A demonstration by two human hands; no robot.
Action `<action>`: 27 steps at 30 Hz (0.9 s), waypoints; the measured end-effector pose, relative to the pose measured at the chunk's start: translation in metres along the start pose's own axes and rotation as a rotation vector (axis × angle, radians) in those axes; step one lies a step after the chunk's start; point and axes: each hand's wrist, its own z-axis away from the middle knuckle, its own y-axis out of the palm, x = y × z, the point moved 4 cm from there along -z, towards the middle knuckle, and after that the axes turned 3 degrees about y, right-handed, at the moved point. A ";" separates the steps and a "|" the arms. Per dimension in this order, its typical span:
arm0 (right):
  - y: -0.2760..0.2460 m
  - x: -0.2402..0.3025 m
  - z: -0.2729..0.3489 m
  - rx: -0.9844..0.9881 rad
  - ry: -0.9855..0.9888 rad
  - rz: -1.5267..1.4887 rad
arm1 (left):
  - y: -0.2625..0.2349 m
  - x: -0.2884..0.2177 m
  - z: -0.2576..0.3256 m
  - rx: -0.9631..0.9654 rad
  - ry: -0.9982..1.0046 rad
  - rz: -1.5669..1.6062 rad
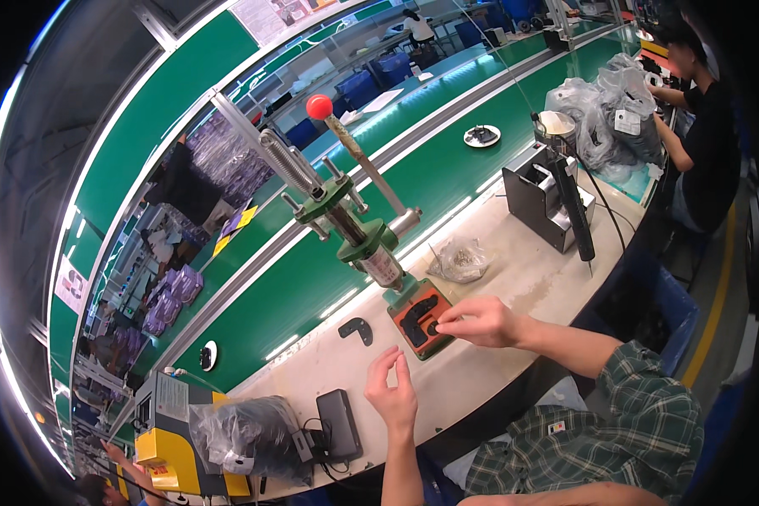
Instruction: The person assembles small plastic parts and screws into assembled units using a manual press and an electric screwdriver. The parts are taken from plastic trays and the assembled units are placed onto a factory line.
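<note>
My right hand reaches onto the orange fixture plate under a green hand press, fingertips pinched on a black plastic part lying in the fixture. My left hand hovers above the pale bench, fingers apart and empty, just in front of the fixture. A second black angled part lies loose on the bench to the left of the fixture. The press lever with its red ball knob stands raised.
A small clear bag of metal bits lies behind the fixture. A black box-shaped device and a bag of black parts sit at front left by a yellow machine. A black dispenser and hanging screwdriver stand right. Another person works farther along; green conveyor behind.
</note>
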 end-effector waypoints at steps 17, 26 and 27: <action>0.035 -0.065 -0.016 0.171 0.716 -0.152 | 0.032 0.040 -0.034 0.181 0.378 -0.133; 0.066 -0.091 -0.023 0.372 0.882 0.003 | 0.045 0.042 -0.031 0.258 0.437 -0.176; 0.067 -0.090 -0.021 0.372 0.885 0.003 | 0.045 0.040 -0.032 0.261 0.433 -0.184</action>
